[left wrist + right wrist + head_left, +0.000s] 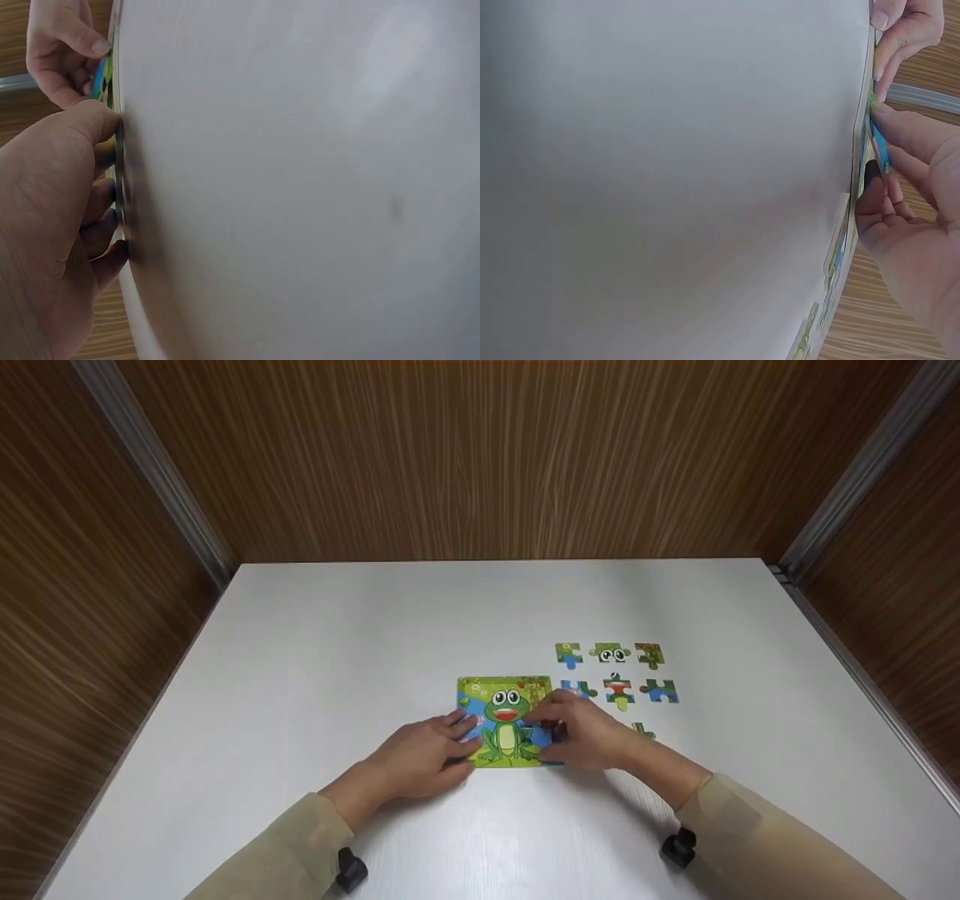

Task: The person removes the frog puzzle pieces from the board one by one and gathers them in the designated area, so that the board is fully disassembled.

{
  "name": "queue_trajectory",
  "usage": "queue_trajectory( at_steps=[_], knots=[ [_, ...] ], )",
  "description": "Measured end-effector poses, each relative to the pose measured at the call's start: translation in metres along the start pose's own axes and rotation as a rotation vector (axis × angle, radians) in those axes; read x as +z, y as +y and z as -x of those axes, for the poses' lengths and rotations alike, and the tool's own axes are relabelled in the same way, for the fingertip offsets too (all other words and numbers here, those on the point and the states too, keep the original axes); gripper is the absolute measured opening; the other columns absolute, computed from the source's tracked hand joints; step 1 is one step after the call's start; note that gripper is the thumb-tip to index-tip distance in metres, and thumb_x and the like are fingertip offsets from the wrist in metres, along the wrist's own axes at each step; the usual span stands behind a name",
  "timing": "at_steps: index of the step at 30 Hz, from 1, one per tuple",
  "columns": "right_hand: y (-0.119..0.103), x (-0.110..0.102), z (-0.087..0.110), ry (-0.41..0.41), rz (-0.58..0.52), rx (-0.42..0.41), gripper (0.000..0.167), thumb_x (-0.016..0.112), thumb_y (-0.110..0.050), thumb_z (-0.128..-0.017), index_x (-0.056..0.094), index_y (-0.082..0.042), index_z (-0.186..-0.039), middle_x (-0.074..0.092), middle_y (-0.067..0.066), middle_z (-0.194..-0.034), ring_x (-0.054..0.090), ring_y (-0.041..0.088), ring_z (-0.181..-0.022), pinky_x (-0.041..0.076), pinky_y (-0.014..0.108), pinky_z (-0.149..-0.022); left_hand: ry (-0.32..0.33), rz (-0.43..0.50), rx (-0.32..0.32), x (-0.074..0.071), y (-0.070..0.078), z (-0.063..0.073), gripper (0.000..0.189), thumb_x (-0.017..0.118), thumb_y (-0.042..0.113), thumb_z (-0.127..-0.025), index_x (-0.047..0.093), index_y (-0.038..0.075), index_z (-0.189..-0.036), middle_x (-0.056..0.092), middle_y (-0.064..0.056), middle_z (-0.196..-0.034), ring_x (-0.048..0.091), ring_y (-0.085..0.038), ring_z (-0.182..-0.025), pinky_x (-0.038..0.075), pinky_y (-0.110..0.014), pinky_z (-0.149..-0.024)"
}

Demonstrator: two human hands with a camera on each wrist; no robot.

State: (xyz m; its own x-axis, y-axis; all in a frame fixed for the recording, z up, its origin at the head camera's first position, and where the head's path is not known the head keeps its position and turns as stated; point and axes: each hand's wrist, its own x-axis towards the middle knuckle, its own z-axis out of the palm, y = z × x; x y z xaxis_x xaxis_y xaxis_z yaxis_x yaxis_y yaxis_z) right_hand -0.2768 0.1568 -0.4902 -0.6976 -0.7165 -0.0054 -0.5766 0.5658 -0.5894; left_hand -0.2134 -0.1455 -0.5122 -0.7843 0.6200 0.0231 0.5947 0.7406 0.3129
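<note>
A square green-and-blue puzzle board [506, 739] with a smiling frog picture lies flat on the table. My left hand [431, 754] rests on its left edge, fingers spread and fairly straight. Over the board's lower right part, my right hand [589, 731] pinches a puzzle piece [880, 146] between thumb and fingers. That piece shows blue and stands tilted against the board in the right wrist view; its full shape is hidden by the fingers. In the left wrist view, the left thumb and fingertips touch the board's edge.
Loose puzzle pieces lie right of the board: one with the frog's eyes [611, 653], one with the red mouth [619, 690], and several others in rows. A green piece [642, 730] is partly covered by the right hand. Wood-grain panels [480, 457] enclose the white table [337, 637].
</note>
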Motion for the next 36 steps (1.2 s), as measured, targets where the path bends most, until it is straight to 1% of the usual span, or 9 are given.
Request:
queue_trajectory(
  at_steps=[3,9,13,18,21,24,28,31,36],
  knots=[
    [0.001,0.0,0.0,-0.008,0.019,-0.024,0.047,0.091,-0.009,-0.084,0.076,-0.007,-0.129,0.064,0.007,-0.124,0.058,0.022,-0.109,0.055,0.043,-0.093,0.003,0.001,0.001,0.0,0.0,0.0,0.047,0.055,0.035,-0.106,0.066,0.015,-0.146,0.049,-0.008,-0.16,0.041,-0.031,-0.152,0.042,-0.049,-0.118],
    [0.002,-0.001,0.001,-0.016,0.03,-0.055,0.047,0.091,-0.007,-0.081,0.077,-0.006,-0.126,0.064,0.007,-0.121,0.059,0.022,-0.107,0.055,0.041,-0.092,0.016,0.006,0.012,0.0,0.0,0.0,0.046,0.055,0.034,-0.106,0.066,0.015,-0.146,0.049,-0.009,-0.16,0.042,-0.032,-0.152,0.044,-0.05,-0.117],
    [0.002,-0.002,0.002,-0.015,0.025,-0.071,0.046,0.09,-0.007,-0.082,0.077,-0.007,-0.126,0.065,0.007,-0.121,0.06,0.022,-0.108,0.056,0.041,-0.092,0.018,0.0,0.012,0.001,0.0,0.0,0.046,0.055,0.035,-0.106,0.066,0.015,-0.146,0.049,-0.008,-0.16,0.042,-0.032,-0.152,0.044,-0.05,-0.117],
    [0.004,-0.006,0.006,0.009,0.009,-0.084,0.041,0.088,-0.009,-0.086,0.077,-0.01,-0.125,0.066,0.005,-0.125,0.061,0.023,-0.112,0.056,0.043,-0.092,0.016,-0.002,0.013,0.002,-0.001,0.0,0.046,0.055,0.034,-0.106,0.066,0.015,-0.146,0.049,-0.009,-0.16,0.042,-0.032,-0.152,0.044,-0.05,-0.116],
    [0.007,-0.013,0.012,0.027,-0.003,-0.064,0.038,0.085,-0.009,-0.088,0.077,-0.012,-0.125,0.065,0.004,-0.128,0.062,0.023,-0.113,0.056,0.045,-0.092,0.005,-0.006,0.01,0.001,-0.001,0.0,0.047,0.054,0.035,-0.106,0.065,0.015,-0.147,0.048,-0.009,-0.161,0.041,-0.032,-0.153,0.043,-0.05,-0.117],
    [0.013,-0.023,0.02,0.044,-0.015,-0.026,0.038,0.083,-0.009,-0.088,0.078,-0.013,-0.125,0.065,0.004,-0.13,0.062,0.025,-0.114,0.057,0.046,-0.09,-0.003,-0.009,0.008,0.001,0.0,0.0,0.047,0.054,0.035,-0.106,0.065,0.015,-0.147,0.048,-0.009,-0.161,0.04,-0.032,-0.153,0.041,-0.05,-0.119],
    [0.023,-0.036,0.032,0.071,-0.019,0.035,0.038,0.083,-0.01,-0.089,0.078,-0.016,-0.126,0.065,0.003,-0.133,0.062,0.025,-0.117,0.057,0.044,-0.086,-0.003,-0.004,0.006,-0.001,0.0,0.002,0.047,0.054,0.034,-0.106,0.065,0.014,-0.147,0.048,-0.01,-0.161,0.04,-0.032,-0.153,0.041,-0.049,-0.119],
    [0.031,-0.047,0.042,0.088,-0.021,0.076,0.038,0.082,-0.01,-0.09,0.077,-0.018,-0.128,0.064,0.005,-0.137,0.061,0.025,-0.119,0.055,0.044,-0.088,0.001,-0.002,0.004,-0.001,-0.001,0.004,0.047,0.055,0.034,-0.106,0.065,0.014,-0.147,0.048,-0.01,-0.161,0.04,-0.033,-0.153,0.041,-0.05,-0.119],
    [0.042,-0.06,0.057,0.129,-0.007,0.107,0.038,0.081,-0.01,-0.091,0.077,-0.018,-0.128,0.064,0.006,-0.141,0.059,0.027,-0.121,0.053,0.046,-0.089,-0.001,-0.004,-0.009,-0.001,-0.002,0.005,0.047,0.054,0.034,-0.106,0.066,0.015,-0.147,0.048,-0.009,-0.161,0.041,-0.032,-0.153,0.042,-0.05,-0.118]
  ],
)
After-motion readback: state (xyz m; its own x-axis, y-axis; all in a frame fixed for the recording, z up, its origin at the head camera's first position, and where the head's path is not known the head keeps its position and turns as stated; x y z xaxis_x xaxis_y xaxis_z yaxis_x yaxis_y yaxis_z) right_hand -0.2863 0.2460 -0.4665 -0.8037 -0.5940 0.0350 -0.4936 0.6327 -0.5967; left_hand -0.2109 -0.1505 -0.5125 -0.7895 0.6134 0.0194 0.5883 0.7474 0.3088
